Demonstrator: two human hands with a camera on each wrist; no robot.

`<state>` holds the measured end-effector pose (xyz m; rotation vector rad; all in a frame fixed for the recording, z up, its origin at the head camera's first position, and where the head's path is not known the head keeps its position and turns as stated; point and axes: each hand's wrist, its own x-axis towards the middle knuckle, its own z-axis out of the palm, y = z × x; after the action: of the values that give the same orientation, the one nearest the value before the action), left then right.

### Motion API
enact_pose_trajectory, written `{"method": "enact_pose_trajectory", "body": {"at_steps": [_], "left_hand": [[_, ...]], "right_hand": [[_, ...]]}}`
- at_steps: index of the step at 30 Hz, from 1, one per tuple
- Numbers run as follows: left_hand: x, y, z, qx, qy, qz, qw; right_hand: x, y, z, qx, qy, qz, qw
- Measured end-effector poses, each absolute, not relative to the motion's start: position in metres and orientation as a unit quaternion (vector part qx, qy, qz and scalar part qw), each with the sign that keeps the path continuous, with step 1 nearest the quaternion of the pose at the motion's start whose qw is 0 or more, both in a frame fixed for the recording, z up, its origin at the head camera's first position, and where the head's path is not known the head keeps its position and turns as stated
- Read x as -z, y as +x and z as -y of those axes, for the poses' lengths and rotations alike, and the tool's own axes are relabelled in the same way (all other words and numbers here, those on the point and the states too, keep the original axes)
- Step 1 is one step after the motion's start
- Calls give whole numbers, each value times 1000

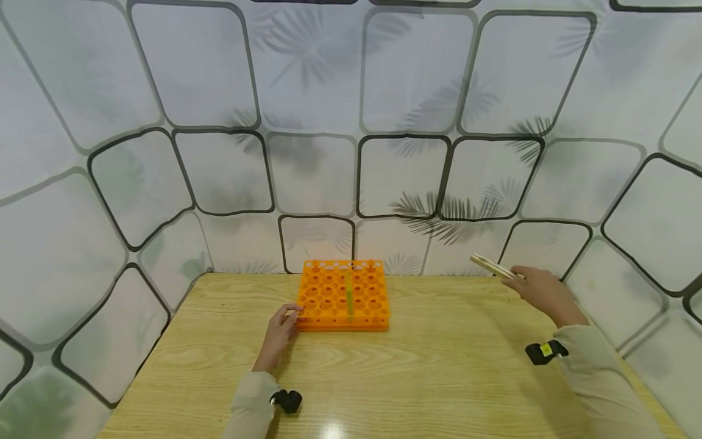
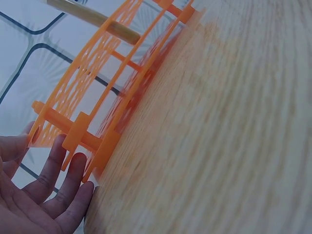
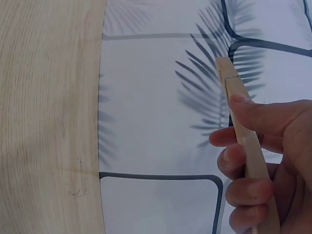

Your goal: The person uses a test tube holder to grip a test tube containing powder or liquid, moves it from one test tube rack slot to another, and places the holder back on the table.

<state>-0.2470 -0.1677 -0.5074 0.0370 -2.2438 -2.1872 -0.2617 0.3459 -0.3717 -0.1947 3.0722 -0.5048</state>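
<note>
An orange rack (image 1: 318,321) with rows of round holes stands on the wooden table. One slim yellow-green rod (image 1: 349,296) is upright in it; in the left wrist view this rod (image 2: 97,18) passes through the upper plate. My left hand (image 1: 278,335) holds the rack's near left corner, with the thumb at the upper plate and fingers (image 2: 52,165) against the side. Off to the right of the rack, my right hand (image 1: 543,296) grips a wooden clamp (image 1: 493,267) above the table. The clamp (image 3: 248,146) points away from the palm, with fingers curled round its shaft.
The wooden table (image 1: 428,366) reaches back to a patterned curtain (image 1: 406,177), which stands close behind the rack and also rises at both sides. Black wrist cameras sit at the left cuff (image 1: 287,401) and the right cuff (image 1: 545,352).
</note>
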Motion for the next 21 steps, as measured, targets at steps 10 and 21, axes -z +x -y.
{"method": "enact_pose_trajectory", "body": {"at_steps": [10,21], "left_hand": [[505,-248,167,699,23,715,-3],[504,-248,166,698,29,716,-1]], "right_hand": [[367,-267,-336,148,-76,-986,0],[359,-267,-311,124,-98,-987,-24]]}}
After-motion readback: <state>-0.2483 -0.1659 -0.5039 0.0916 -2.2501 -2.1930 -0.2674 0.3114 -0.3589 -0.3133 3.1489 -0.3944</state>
